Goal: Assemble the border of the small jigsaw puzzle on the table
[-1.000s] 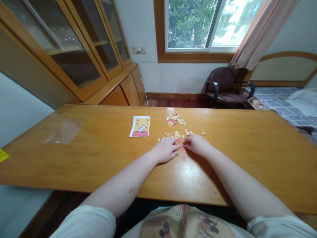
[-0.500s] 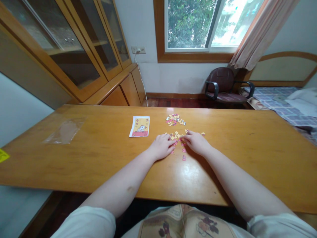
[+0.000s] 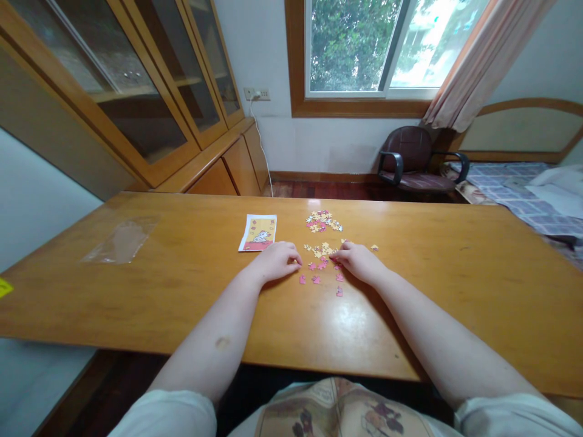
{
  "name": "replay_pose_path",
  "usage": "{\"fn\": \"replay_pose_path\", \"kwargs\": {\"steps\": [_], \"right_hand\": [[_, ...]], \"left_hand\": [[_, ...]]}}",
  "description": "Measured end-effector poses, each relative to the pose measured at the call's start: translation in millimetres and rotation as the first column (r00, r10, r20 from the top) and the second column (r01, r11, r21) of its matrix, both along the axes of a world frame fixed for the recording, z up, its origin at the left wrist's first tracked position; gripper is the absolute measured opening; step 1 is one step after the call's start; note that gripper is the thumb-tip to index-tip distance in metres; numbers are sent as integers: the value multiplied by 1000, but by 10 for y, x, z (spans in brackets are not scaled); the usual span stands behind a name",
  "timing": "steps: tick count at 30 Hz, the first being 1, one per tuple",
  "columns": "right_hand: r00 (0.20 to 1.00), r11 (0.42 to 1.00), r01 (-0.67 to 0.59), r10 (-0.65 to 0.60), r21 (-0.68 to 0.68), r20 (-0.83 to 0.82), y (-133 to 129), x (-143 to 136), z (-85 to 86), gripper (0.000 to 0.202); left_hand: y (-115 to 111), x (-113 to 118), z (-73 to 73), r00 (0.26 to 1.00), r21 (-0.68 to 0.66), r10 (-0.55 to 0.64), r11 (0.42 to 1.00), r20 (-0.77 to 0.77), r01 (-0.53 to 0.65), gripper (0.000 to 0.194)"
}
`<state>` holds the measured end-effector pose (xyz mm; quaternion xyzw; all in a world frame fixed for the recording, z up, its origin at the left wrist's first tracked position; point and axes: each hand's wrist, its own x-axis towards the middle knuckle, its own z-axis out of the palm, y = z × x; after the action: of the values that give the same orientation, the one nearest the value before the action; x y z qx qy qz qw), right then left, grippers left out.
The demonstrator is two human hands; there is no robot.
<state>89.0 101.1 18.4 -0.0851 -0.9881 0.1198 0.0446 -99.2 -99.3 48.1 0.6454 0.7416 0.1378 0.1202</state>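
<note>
Small yellow jigsaw puzzle pieces [image 3: 324, 249] lie clustered on the table in front of me, with pink puzzle pieces [image 3: 322, 264] just below them. My left hand [image 3: 277, 261] rests left of the cluster, fingers curled and closed around what looks like a small yellowish puzzle piece, mostly hidden. At the cluster's right side is my right hand [image 3: 359, 261], its fingertips pinched together at a puzzle piece that they partly cover. Single pink pieces lie nearer to me, among them a pink corner-like piece [image 3: 339, 292].
Farther back lies a second pile of mixed pieces [image 3: 321, 220]. A printed picture card [image 3: 259, 233] lies behind my left hand, and a clear plastic bag [image 3: 122, 240] farther left on the wooden table [image 3: 191, 291]. Beyond the table stand a chair [image 3: 410, 155] and a glass-door cabinet [image 3: 150, 109].
My left hand has moved left, away from the cluster, uncovering pink pieces there. My right hand stays at nearly the same spot. The view has shifted slightly.
</note>
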Motion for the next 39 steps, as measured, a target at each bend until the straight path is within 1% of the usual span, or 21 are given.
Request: {"fn": "replay_pose_path", "kwargs": {"steps": [3,6,9,12,16,20,23,28,33,36,39], "right_hand": [[1000,1000,6,-7,-20,-20,14,-1,-12,25],[1000,999,14,-15,-33,-17,20,8,-18,24],[999,998,34,-35,-48,-12,17,27,4,26],[997,996,77,-77,-53,-7,4,52,65,27],[988,989,147,-145,-24,56,-25,62,139,26],[980,984,179,-177,-9,88,-46,37,137,25],[975,977,211,-208,-35,80,-53,10,117,22],[956,950,288,-279,-121,89,-55,-30,89,17],[947,911,319,-297,-260,120,-47,-23,80,9],[956,870,295,-268,-395,123,-74,23,155,8],[966,813,260,-219,-521,140,-182,81,264,7]], "left_hand": [[-3,16,-1,998,-51,-45,998,50,47,16],[16,55,-16,994,-76,-72,994,79,78,21],[24,74,-22,993,-84,-71,993,94,79,23],[16,70,-20,993,-81,-72,994,95,80,22],[6,57,-22,993,-99,-64,992,97,74,17],[8,49,-28,993,-132,-63,988,100,76,14],[8,52,-15,994,-135,-62,988,87,73,12],[12,73,6,995,-141,-52,988,87,64,11],[19,66,-21,995,-146,-41,988,95,55,13],[20,53,-37,994,-157,-34,986,105,50,15],[20,52,-44,993,-153,-33,987,111,50,16]]}}
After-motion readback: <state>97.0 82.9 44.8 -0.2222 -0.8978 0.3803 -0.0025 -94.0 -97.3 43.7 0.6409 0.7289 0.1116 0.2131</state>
